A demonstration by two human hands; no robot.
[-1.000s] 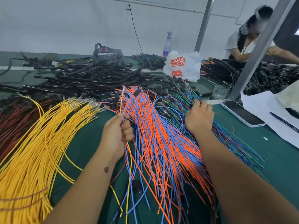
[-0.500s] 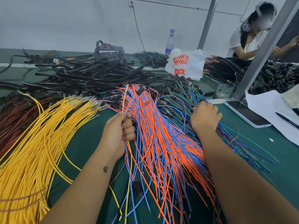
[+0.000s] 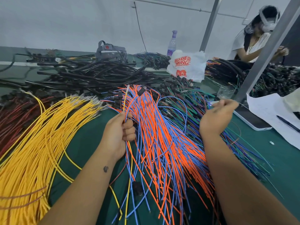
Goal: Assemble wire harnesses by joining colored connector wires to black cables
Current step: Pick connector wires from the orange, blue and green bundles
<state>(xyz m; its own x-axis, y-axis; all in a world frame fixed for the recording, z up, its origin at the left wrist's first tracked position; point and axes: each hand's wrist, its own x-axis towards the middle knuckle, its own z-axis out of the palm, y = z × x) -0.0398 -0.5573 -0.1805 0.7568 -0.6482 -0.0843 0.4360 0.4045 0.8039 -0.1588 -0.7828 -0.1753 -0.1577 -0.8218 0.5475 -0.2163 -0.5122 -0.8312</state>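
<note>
The left hand (image 3: 119,135) gripped a few wires (image 3: 125,101), yellow, blue and orange, its fingers curled round them so that their tips stood up above the fist and their tails ran down toward the near edge of the tabletop (image 3: 84,140). Just right of it lay the orange and blue wires (image 3: 162,143), a thick fan spread over the middle of the tabletop from the black cables down to the near edge. The right hand (image 3: 217,117) was raised over the right side of that fan, seen from the back, fingertips drawn together in a pinch; what it pinched was blurred, and I could not tell whether it was a wire. Under and beyond that hand lay green and blue wires (image 3: 186,98) with black connectors. The yellow wires (image 3: 40,135) filled the left side of the tabletop, with red wires (image 3: 14,111) at the left edge. The black cables (image 3: 97,75) were heaped across the far side. Behind them stood a white bag (image 3: 188,65) with red print and a bottle (image 3: 172,43). Near the right edge lay a phone (image 3: 250,117) and paper (image 3: 267,111) beside a metal post (image 3: 266,51), and another person (image 3: 253,44) sat at the far right corner.
</note>
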